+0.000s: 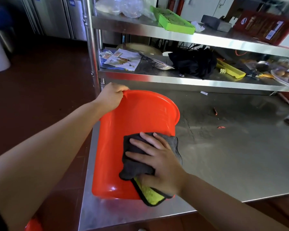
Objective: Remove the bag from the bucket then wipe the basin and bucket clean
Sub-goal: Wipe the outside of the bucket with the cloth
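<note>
The red bucket [123,147] rests tilted on the steel table [240,155], mouth away from the person. The right hand [158,162], fingers spread flat, presses a grey-yellow cloth [137,164] on its near wall; the left hand [112,97] grips the far rim, so strokes likely run along the wall under the fingers

The big orange plastic bucket [123,147] is smooth and shiny, with bright spots of light low on its side. The dark grey and yellow cloth [140,165] on it looks soft and fuzzy. The silver metal table [232,155] is smooth but dull and smeary in the middle, brighter along its near edge. The silver metal shelves [182,80] at the table's far edge are shiny.
</note>
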`<action>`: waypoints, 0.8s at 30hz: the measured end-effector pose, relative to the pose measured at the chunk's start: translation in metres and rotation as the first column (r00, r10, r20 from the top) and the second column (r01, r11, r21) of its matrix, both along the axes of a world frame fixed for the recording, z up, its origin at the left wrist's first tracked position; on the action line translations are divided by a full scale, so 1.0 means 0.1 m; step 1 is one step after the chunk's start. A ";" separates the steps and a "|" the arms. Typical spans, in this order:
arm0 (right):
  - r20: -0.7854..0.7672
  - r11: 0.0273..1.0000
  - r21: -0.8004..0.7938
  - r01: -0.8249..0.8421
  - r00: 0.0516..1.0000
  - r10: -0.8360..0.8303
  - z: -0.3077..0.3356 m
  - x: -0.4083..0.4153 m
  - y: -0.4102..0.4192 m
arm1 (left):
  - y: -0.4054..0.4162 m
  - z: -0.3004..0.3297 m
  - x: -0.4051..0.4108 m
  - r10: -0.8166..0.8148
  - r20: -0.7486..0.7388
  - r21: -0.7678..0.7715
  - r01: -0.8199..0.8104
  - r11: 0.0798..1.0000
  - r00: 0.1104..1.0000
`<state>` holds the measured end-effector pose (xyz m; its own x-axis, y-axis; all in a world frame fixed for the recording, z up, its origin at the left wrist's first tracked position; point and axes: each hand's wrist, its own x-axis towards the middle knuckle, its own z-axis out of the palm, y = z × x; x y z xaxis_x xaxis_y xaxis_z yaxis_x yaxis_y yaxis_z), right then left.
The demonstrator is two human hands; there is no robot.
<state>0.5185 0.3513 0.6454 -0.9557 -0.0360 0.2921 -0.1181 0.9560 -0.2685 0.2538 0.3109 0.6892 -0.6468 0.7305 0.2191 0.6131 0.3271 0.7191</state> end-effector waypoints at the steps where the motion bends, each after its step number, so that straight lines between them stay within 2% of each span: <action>1: -0.008 1.000 0.003 0.022 1.000 -0.022 0.03 -0.11 0.05 | -0.01 0.00 -0.02 -0.024 0.003 0.009 0.024 1.000 1.000; 5: -0.059 0.989 -0.034 0.145 0.987 -0.147 0.18 -0.55 0.34 | -0.03 -0.01 -0.04 -0.081 -0.047 0.041 0.083 0.996 0.996; 9: -0.032 0.957 -0.085 0.278 0.959 -0.281 0.32 -0.91 0.60 | -0.02 -0.05 -0.06 -0.106 -0.074 0.076 0.112 0.991 0.992; 11: -0.014 0.953 -0.075 0.293 0.955 -0.295 0.33 -0.99 0.64 | -0.05 -0.06 -0.08 -0.094 -0.057 0.086 0.099 0.991 0.994; 16: -0.042 0.971 -0.035 0.237 0.970 -0.238 0.21 -0.83 0.54 | -0.15 -0.10 -0.04 -0.076 0.008 0.106 0.075 0.992 0.997; 19: -0.057 0.988 -0.037 0.152 0.986 -0.154 0.11 -0.56 0.36 | -0.25 -0.12 -0.02 0.019 0.119 0.128 -0.034 0.991 0.993; 24: -0.035 1.000 0.001 0.013 0.999 -0.013 -0.03 -0.08 -0.05 | -0.47 -0.19 -0.06 0.148 0.239 0.073 -0.170 0.983 0.960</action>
<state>0.5103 0.3460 0.6422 -0.9454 -0.0245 0.3249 -0.1151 0.9579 -0.2629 0.2482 0.2637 0.6704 -0.7940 0.5977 0.1111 0.3716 0.3325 0.8668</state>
